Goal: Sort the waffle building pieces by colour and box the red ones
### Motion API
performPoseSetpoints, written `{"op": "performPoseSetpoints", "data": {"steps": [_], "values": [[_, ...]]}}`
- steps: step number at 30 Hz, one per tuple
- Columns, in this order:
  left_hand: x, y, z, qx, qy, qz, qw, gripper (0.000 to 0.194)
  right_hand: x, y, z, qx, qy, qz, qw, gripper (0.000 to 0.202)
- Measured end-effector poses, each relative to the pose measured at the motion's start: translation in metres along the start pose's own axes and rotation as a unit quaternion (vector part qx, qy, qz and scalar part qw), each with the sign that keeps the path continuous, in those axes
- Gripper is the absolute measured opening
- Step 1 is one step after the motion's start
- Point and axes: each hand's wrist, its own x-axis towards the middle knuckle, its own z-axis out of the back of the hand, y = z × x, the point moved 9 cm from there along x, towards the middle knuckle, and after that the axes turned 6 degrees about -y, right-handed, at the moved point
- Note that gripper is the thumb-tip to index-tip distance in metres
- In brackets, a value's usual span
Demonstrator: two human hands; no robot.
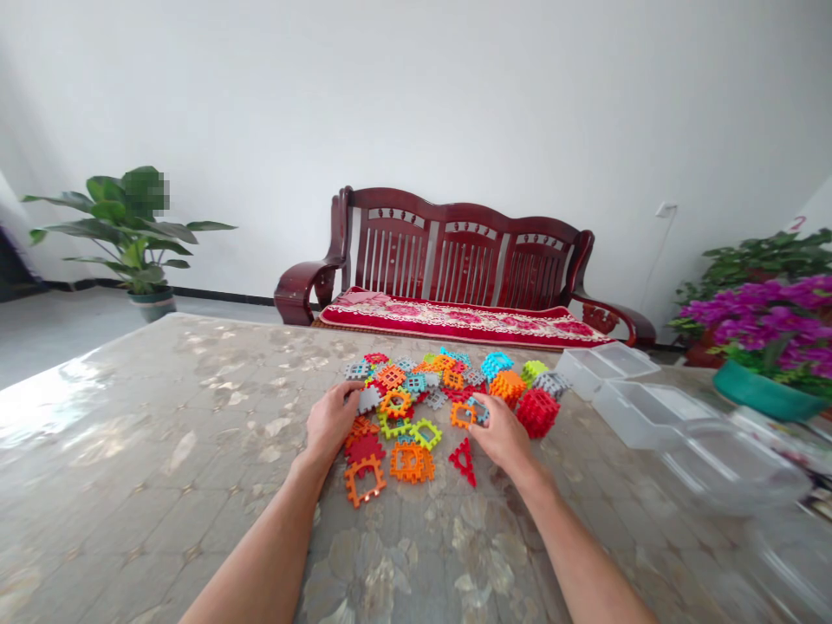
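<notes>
A loose heap of notched plastic building pieces in several colours lies on the table between my hands. At its left edge my left hand (333, 422) has its fingers curled against a grey building piece (368, 399). My right hand (502, 431) pinches a blue-grey building piece (480, 410) between thumb and forefinger, beside an orange square frame (462, 415). Closer to me lie a red triangle piece (463, 463), a stack of orange squares (412, 464) and another orange frame (365, 481). Fingertips of both hands are partly hidden.
Right of the heap stand sorted stacks, among them red pieces (537, 413) and orange pieces (507, 387). Clear plastic boxes (640, 403) line the table's right side, near a teal flower pot (767, 392). Beyond the table (214, 407) is a wooden bench (468, 260).
</notes>
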Motion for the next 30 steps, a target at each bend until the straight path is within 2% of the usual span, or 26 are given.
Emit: {"op": "performPoseSetpoints", "data": {"steps": [4,10,13,16,19,25,30], "values": [[0.000,0.000,0.000,0.001,0.005,0.002,1.000,0.036,-0.002,0.011,0.002,-0.065,0.019,0.068,0.995,0.047],[-0.001,-0.003,0.002,0.000,0.004,0.005,1.000,0.036,-0.006,0.027,-0.005,-0.061,0.039,0.137,0.988,0.032],[-0.001,-0.002,0.002,0.001,0.004,0.006,1.000,0.036,-0.006,0.031,-0.005,-0.054,0.029,0.144,0.988,0.041],[0.000,-0.001,0.000,0.001,0.007,0.006,1.000,0.036,-0.006,0.036,-0.008,-0.056,0.044,0.157,0.985,0.050],[0.000,-0.001,0.000,0.002,0.009,0.004,1.000,0.036,-0.006,0.042,-0.010,-0.056,0.058,0.169,0.982,0.050],[-0.002,-0.004,0.003,0.010,0.010,0.007,1.000,0.037,-0.005,0.042,-0.008,-0.062,0.045,0.159,0.984,0.047],[-0.002,-0.004,0.002,0.006,0.011,0.009,1.000,0.037,-0.002,0.038,0.000,-0.032,0.000,0.132,0.991,0.045]]}}
